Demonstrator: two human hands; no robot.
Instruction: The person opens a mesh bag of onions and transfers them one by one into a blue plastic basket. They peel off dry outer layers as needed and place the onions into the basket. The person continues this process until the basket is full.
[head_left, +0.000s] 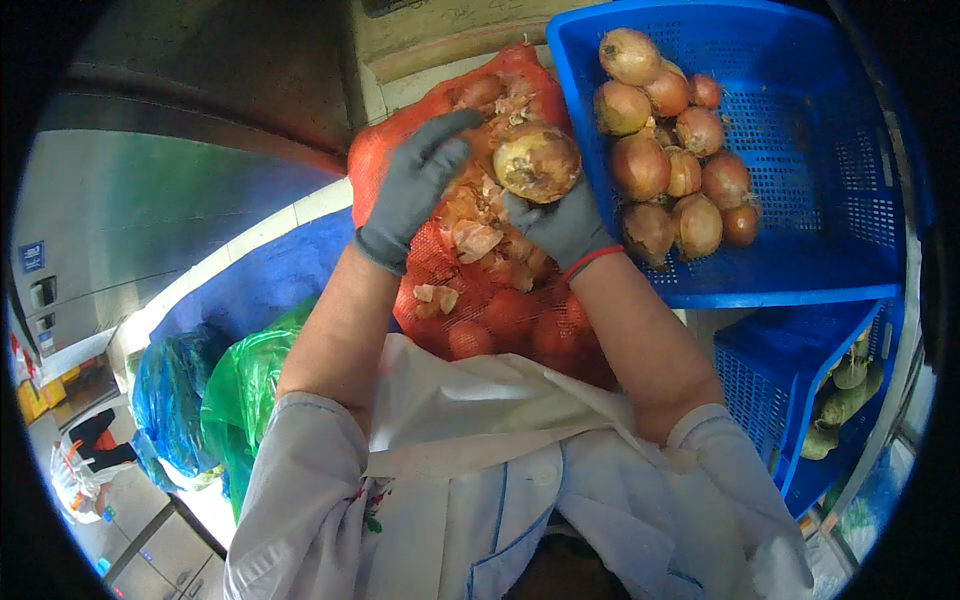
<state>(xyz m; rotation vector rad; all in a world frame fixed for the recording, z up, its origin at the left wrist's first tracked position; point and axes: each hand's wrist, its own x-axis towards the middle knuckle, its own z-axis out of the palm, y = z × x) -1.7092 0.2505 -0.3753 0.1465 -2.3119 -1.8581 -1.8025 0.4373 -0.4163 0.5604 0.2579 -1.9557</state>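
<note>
My right hand (559, 221), in a grey work glove with a red cuff edge, holds a large brown onion (537, 163) above an opened red mesh sack (379, 169). My left hand (424, 176), gloved in grey too, is over the left part of the sack, its fingers apart and no onion in it. Loose onion skins (474, 236) lie on and in the sack between my hands, and more onions (471, 340) show through the mesh nearer my body. Several brown onions (640, 166) sit in the left part of a blue plastic basket (757, 296) at the right.
Below that basket stands another blue basket (750, 375), with pale green vegetables (832, 409) beside its wall. On the left are a green plastic bag (244, 375) and a blue plastic bag (176, 405). A wooden board (450, 37) lies beyond the sack.
</note>
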